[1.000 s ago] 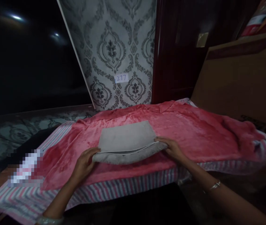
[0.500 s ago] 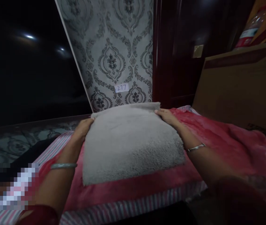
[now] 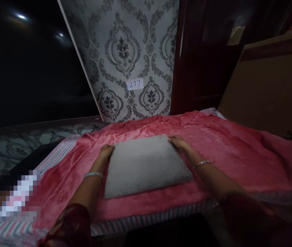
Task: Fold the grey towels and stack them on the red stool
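1. Spreading across the counter (image 3: 135, 220), a pink blanket (image 3: 238, 154) forms the main covering, with a striped cloth (image 3: 60, 151) showing beneath it along the left side and the near edge. The blanket is laid out but not smooth: ripples run along the far edge, and looser folds gather toward the right end.

2. The grey fleece piece (image 3: 146, 164) lies on the blanket, left of the counter's middle, with a strip of pink between it and the near edge. Its outline is a neat four-sided shape, wider at the near side in this view. The rounded, thick near border suggests layers folded together, though their number cannot be told. Judged by its surface, the flattening looks largely done, with no large crease left on top; what lies underneath is hidden.

3. The person's left hand (image 3: 106, 152) is at the piece's far left corner and the right hand (image 3: 179, 142) at its far right corner. Neither has let go, so release is undone.

4. The fingers of each hand are drawn in and appear to pinch their corner of the grey fleece piece; thumb placement is too dim to tell.
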The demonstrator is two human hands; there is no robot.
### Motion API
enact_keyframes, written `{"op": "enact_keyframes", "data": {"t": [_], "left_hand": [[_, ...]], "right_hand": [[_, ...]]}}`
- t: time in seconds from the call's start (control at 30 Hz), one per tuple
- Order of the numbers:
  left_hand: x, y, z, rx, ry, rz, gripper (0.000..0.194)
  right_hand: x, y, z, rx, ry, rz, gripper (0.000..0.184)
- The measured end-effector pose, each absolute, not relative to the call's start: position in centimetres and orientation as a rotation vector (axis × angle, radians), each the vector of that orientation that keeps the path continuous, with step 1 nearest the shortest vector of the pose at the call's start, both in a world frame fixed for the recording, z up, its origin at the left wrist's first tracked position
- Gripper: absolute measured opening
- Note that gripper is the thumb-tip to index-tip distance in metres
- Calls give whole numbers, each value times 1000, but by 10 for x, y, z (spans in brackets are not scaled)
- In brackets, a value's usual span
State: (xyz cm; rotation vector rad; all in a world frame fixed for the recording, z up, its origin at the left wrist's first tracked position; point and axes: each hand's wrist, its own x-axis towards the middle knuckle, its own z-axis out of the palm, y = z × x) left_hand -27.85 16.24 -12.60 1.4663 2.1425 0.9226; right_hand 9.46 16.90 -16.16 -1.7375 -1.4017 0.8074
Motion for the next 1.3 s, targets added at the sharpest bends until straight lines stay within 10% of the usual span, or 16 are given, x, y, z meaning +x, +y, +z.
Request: {"op": "enact_keyframes", "data": {"t": [0.37,0.93,1.3], "left_hand": [[-131,119,-173,2662,1801,237,57],[-277,127,-144,2151,2201,132,59],[-142,44,-154,2692,1705,194,57]], "right_hand": [[10,135,-180,-1895,-2136,10,54],[9,133,-179,-1928,-2149,12,54],[23,76,-167,-1857,-2260,88,54]]}}
